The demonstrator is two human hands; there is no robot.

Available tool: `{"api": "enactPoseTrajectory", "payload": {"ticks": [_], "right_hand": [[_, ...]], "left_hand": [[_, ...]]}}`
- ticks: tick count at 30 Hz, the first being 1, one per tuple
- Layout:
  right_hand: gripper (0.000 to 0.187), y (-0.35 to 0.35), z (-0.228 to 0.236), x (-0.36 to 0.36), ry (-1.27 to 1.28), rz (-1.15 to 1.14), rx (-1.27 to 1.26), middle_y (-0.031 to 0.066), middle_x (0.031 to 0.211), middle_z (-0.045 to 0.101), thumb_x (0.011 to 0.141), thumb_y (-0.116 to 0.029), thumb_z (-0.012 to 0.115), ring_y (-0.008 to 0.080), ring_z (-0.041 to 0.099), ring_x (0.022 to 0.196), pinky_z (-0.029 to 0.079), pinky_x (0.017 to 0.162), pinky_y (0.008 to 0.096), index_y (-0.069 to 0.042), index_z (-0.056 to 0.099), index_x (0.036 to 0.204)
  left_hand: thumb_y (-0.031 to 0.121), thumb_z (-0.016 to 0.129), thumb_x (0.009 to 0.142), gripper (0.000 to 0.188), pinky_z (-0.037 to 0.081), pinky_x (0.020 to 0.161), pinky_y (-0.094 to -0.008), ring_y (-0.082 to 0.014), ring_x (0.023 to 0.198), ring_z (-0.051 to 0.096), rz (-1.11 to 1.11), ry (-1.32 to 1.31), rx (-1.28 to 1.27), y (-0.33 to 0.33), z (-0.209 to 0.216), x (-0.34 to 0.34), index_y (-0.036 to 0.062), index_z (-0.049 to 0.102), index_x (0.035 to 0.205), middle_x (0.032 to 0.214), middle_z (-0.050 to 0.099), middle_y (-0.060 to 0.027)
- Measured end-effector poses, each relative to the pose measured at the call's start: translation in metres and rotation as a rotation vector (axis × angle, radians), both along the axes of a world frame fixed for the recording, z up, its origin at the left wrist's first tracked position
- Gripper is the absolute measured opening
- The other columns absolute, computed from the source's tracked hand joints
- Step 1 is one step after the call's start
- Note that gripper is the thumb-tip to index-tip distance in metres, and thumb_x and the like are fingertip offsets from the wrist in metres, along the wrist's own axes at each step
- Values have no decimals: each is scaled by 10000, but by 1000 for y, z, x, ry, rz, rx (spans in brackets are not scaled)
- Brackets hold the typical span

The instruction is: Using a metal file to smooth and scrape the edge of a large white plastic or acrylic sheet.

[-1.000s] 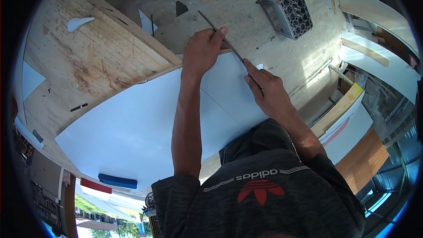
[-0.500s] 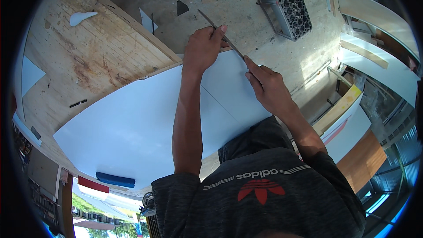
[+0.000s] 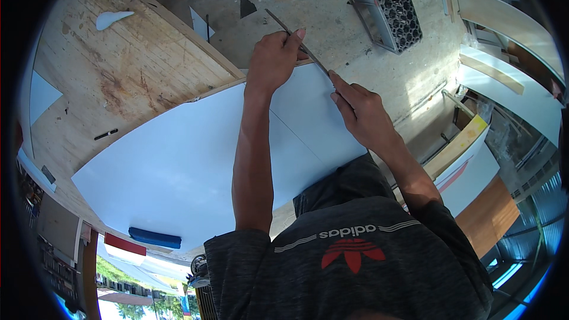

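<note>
A long, thin, dark metal file (image 3: pixel 316 61) lies slantwise across the far edge of a large white sheet (image 3: pixel 195 154). My right hand (image 3: pixel 364 109) is closed round its near end, the thumb and forefinger stretched along it. Farther up, my left hand (image 3: pixel 274 62) grips the middle of the file, its thumb on top and its other fingers curled and partly hidden. The file's far tip sticks out past my left hand over the floor. A thin dark line crosses the white sheet between my forearms.
The sheet overlaps a stained wooden bench (image 3: pixel 101 77) at the left, which bears a white teardrop-shaped offcut (image 3: pixel 114 19) and a black pen-like thing (image 3: pixel 106 134). A dark blue block (image 3: pixel 154 237) rests on the sheet's near left. A grey crate (image 3: pixel 388 18) stands on the floor; boards (image 3: pixel 504 89) lean at the right.
The whole view has shifted very slightly. Both hands keep their hold on the file, with hardly any movement against the sheet.
</note>
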State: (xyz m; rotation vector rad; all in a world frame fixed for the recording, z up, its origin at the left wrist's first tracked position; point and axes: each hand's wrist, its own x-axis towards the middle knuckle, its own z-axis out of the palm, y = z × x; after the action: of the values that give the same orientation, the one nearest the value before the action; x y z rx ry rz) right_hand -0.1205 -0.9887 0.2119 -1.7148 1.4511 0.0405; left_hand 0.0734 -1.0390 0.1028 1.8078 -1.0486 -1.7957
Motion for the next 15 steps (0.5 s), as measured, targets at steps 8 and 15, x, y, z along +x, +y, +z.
{"api": "enactPoseTrajectory", "payload": {"ticks": [8, 15], "right_hand": [[468, 2, -6, 0, 37, 33, -19, 226, 830, 661, 980, -51, 628, 373, 689, 729, 540, 661, 440, -21, 545, 1440], [465, -2, -11, 0, 12, 25, -14, 237, 803, 655, 971, -39, 625, 396, 679, 728, 536, 668, 458, -2, 545, 1427]], "left_hand": [[440, 597, 1020, 500, 541, 769, -354, -230, 787, 757, 12, 11, 42, -4, 4, 1, -17, 707, 852, 810, 772, -137], [414, 590, 1024, 479, 540, 774, -348, -231, 787, 762, -17, -31, 92, -9, 2, -4, -26, 710, 878, 816, 773, -140]]}}
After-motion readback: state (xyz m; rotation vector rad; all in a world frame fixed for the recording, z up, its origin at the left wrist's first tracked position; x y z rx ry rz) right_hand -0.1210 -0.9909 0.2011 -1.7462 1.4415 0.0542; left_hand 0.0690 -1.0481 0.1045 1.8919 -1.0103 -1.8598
